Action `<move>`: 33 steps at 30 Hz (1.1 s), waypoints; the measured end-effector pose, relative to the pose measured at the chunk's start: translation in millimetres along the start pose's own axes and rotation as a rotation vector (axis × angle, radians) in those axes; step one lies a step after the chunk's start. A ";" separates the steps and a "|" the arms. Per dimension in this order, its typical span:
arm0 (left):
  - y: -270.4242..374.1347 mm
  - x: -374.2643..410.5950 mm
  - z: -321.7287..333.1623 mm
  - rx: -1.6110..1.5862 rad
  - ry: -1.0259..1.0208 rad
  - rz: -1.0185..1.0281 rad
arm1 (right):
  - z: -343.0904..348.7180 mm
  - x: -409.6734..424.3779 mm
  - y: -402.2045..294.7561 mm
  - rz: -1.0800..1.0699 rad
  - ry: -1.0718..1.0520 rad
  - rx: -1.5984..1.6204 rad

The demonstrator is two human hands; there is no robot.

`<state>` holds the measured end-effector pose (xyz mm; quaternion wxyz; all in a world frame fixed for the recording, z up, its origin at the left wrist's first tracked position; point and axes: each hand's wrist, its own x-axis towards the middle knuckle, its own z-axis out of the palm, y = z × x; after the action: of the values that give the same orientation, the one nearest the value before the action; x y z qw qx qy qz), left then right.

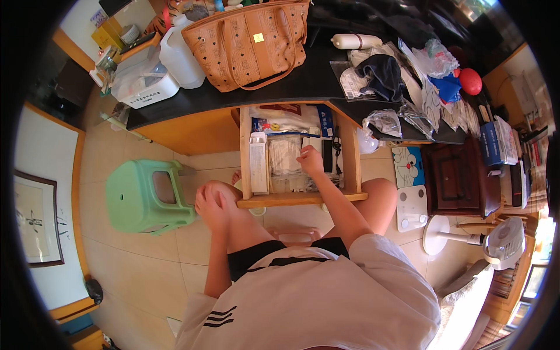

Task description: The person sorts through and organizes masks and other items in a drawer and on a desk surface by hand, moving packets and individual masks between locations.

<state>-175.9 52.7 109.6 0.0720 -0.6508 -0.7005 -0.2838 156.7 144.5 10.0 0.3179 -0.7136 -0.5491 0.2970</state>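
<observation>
My left hand (211,204) rests on my left knee, holding nothing. My right hand (311,160) is inside a pulled-out wooden drawer (302,201), its fingers curled beside a white box (313,142) and clear plastic-wrapped items (285,156). Whether the fingertips grip anything is hard to see. Along the drawer's left wall lies a long white carton (258,163). A coiled black cable (337,151) is at the right wall, next to a dark slim box (327,156). Plastic packaging with blue printing (284,124) fills the back of the drawer.
On the black desktop (280,92) stand a tan handbag (251,46), a white plastic jug (181,54) and a lidded white bin (146,85). Bags and a dark cloth (381,74) cover the right side. A green stool (146,197), scale (412,208) and fan (503,243) stand on the floor.
</observation>
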 end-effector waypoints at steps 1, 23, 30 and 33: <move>-0.4 1.4 1.9 -0.015 0.001 -0.009 | 0.9 2.9 -6.1 0.094 -0.045 -0.036; 13.0 7.7 -2.1 -0.019 -0.030 -0.060 | -167.9 65.9 -104.6 -0.470 0.332 -0.839; 4.3 4.1 -1.7 -0.025 -0.026 -0.056 | -155.3 3.0 -130.0 -0.431 0.257 0.201; 4.3 3.4 -0.3 -0.042 -0.032 -0.059 | -145.9 -16.5 -109.1 -0.244 0.133 0.545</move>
<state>-172.3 55.4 112.8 0.0389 -0.6355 -0.7145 -0.2899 201.0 131.1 187.0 0.5662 -0.5486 -0.5087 0.3460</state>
